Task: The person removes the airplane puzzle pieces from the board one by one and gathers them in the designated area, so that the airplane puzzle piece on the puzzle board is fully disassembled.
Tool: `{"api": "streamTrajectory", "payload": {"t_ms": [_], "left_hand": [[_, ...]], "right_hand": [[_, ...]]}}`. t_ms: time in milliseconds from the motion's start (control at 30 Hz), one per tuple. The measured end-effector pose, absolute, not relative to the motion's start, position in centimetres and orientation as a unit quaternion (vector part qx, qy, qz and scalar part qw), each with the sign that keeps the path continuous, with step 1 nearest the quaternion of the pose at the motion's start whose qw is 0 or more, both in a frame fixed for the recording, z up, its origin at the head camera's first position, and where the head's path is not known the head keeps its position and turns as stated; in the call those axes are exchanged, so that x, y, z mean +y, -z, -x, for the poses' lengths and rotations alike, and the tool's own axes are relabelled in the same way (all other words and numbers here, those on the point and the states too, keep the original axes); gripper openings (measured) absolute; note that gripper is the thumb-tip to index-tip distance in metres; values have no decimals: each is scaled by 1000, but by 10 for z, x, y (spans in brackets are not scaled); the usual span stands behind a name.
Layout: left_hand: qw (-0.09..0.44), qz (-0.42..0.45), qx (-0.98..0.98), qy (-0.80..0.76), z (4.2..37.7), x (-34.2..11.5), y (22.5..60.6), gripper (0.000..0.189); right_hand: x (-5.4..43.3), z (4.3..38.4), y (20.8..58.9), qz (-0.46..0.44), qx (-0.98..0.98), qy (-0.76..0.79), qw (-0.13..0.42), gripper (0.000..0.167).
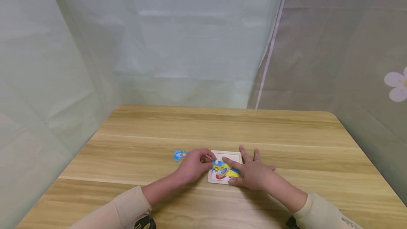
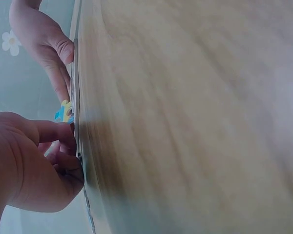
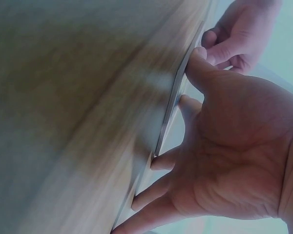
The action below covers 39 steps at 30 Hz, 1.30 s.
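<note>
A square jigsaw tray (image 1: 210, 178) with a pale wooden rim lies on the table, partly filled with blue, yellow and red puzzle pieces (image 1: 222, 171). At its left edge my left hand (image 1: 193, 165) pinches the side of a puzzle piece with thumb and forefinger, the other fingers curled under. A blue and yellow puzzle piece (image 2: 64, 112) stands up from the tray in the left wrist view. My right hand (image 1: 257, 173) is spread over the tray's right side. Its forefinger touches the pieces, its thumb rests on the near rim, and the other fingers reach beyond the tray.
Loose blue puzzle pieces (image 1: 179, 155) lie left of the tray, partly hidden by the left hand. The wooden table (image 1: 152, 126) runs back to hanging pale cloth (image 1: 197, 38), which also encloses both sides.
</note>
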<state>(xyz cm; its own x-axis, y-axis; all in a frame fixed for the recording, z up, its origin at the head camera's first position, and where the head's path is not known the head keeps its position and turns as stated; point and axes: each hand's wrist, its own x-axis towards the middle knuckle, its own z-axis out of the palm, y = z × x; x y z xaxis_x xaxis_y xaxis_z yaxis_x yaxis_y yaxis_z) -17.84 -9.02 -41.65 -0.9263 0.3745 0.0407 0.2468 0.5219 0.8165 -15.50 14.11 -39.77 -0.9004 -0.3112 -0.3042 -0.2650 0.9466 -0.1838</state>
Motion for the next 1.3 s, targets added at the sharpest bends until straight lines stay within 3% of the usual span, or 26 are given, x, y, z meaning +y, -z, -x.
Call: {"api": "streamTrajectory", "payload": {"t_ms": [667,1067,1300], "left_hand": [[64,-158,854,-491,179,-95,418,13],[53,-137,867,-476,178,-110,419,15],[41,-118,869,-479,176,-124,420,17]], "right_hand": [[141,152,396,149,972,73,164,71],[141,153,397,135,975,80,160,95],[140,153,398,137,975,76,160,96]]}}
